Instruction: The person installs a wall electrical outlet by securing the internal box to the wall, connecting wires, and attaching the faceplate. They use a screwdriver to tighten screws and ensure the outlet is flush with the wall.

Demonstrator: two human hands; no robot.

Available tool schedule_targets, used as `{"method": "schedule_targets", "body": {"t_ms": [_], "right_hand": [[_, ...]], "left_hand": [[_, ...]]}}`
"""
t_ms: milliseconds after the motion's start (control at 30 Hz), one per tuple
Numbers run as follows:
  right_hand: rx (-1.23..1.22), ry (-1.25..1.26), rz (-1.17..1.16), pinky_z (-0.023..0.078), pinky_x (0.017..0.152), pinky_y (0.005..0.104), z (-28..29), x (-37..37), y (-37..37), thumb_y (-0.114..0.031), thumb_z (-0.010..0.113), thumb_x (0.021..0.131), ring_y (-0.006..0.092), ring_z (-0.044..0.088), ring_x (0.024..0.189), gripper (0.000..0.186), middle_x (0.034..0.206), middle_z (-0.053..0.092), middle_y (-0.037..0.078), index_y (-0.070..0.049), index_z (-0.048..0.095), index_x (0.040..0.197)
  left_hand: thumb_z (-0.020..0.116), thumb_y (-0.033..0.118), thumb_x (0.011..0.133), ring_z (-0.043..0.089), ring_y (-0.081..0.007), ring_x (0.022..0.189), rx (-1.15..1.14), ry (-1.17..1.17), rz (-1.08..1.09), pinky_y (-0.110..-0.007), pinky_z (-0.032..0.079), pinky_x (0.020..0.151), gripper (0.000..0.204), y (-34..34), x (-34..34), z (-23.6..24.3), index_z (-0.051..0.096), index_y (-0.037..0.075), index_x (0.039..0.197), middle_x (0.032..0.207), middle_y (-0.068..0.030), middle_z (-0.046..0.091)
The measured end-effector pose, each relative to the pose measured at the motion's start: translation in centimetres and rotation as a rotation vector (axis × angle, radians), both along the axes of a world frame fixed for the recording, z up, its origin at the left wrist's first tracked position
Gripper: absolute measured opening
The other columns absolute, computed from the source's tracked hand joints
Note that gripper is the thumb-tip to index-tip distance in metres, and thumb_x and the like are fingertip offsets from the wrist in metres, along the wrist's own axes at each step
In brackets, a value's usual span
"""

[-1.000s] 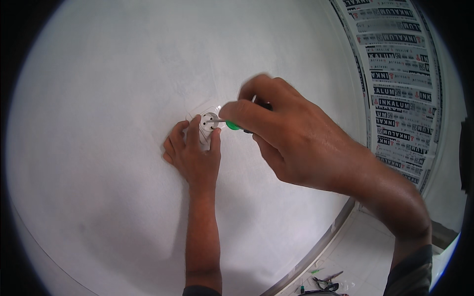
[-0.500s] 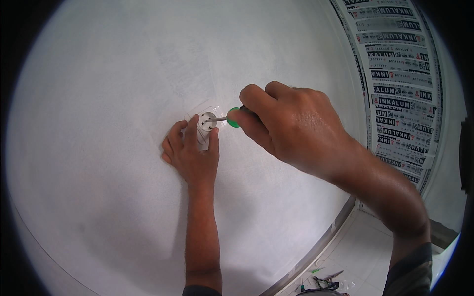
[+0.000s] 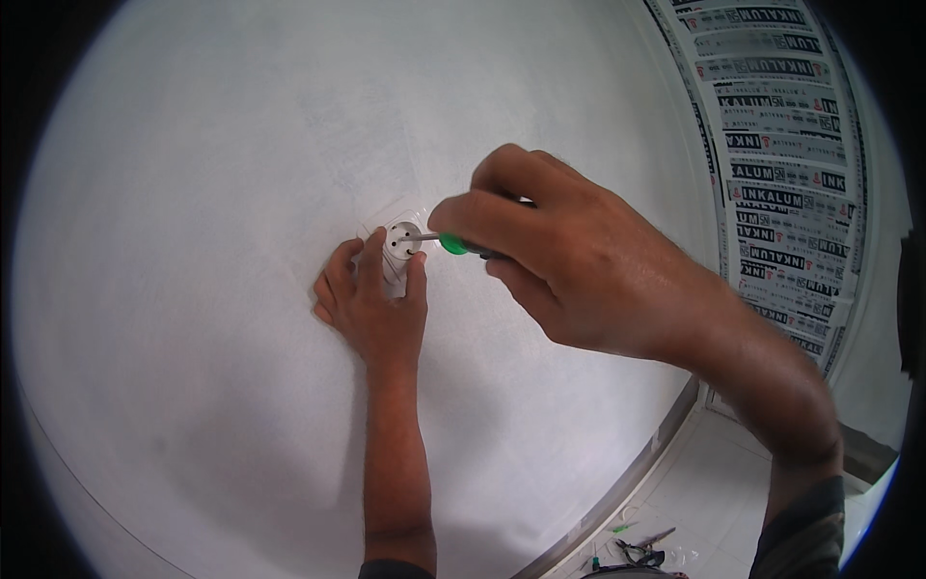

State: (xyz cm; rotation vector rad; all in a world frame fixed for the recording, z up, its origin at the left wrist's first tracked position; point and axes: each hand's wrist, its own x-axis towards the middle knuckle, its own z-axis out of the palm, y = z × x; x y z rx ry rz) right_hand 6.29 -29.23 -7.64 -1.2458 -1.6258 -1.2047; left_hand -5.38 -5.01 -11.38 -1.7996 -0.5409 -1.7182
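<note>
A round white wall socket (image 3: 402,241) with dark holes sits against the pale wall in a clear-edged square frame. My left hand (image 3: 376,294) grips its lower rim, forefinger on the left side and thumb on the right. In my right hand (image 3: 588,251) is a screwdriver (image 3: 451,243) with a green and black handle. Its metal shaft points left and its tip reaches into the socket's face near the middle. The screw or slot at the tip is too small to make out. Most of the handle is hidden by my right fingers.
The white wall (image 3: 231,145) fills most of the view. At right stands a panel (image 3: 781,174) covered in printed protective film. Below, on the tiled floor (image 3: 694,473), lie pliers (image 3: 656,537), a small green-handled tool (image 3: 595,562) and other small items.
My right hand has turned about the screwdriver handle, its fingers shifting and the thumb moving lower. The tip remains in the socket. My left hand stays in nearly the same place.
</note>
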Motion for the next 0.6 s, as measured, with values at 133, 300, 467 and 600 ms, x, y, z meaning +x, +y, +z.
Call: {"method": "schedule_targets", "body": {"t_ms": [133, 300, 467, 600], "right_hand": [[-0.157, 0.117, -0.194, 0.056, 0.059, 0.0337, 0.5, -0.9, -0.5, -0.012, 0.078, 0.093, 0.0200, 0.067, 0.076, 0.029, 0.095, 0.064, 0.009, -0.006, 0.066, 0.119], [0.071, -0.001, 0.096, 0.055, 0.057, 0.0322, -0.3, 0.1, 0.4, -0.014, 0.080, 0.092, 0.0189, 0.066, 0.072, 0.035, 0.090, 0.063, 0.006, -0.007, 0.064, 0.122], [-0.044, 0.018, -0.080, 0.055, 0.057, 0.0319, 0.1, -0.4, 0.1, -0.014, 0.082, 0.090, 0.0196, 0.065, 0.076, 0.038, 0.092, 0.062, 0.006, -0.010, 0.063, 0.123], [0.031, -0.084, 0.049, 0.053, 0.055, 0.0313, 1.2, -0.1, 0.1, -0.015, 0.082, 0.089, 0.0186, 0.065, 0.077, 0.038, 0.092, 0.062, 0.006, -0.011, 0.064, 0.122]], "left_hand": [[0.089, 0.036, 0.081, 0.048, -0.0263, 0.128, -0.028, -0.016, -0.005, -0.053, 0.038, 0.105, 0.050, 0.0, -0.2, -0.1, 0.073, 0.024, 0.127, 0.132, 0.0012, 0.057], [0.087, 0.037, 0.082, 0.048, -0.0274, 0.127, -0.007, -0.010, -0.008, -0.052, 0.037, 0.102, 0.049, -0.2, 0.0, 0.1, 0.073, 0.024, 0.126, 0.132, -0.0005, 0.058], [0.087, 0.039, 0.081, 0.049, -0.0284, 0.124, 0.006, -0.026, -0.007, -0.051, 0.037, 0.100, 0.049, -0.1, 0.1, 0.0, 0.073, 0.022, 0.125, 0.130, -0.0013, 0.059], [0.089, 0.037, 0.078, 0.051, -0.0264, 0.121, 0.007, -0.039, -0.047, -0.049, 0.038, 0.100, 0.051, -0.3, 0.1, 0.1, 0.073, 0.022, 0.124, 0.129, 0.0002, 0.060]]}}
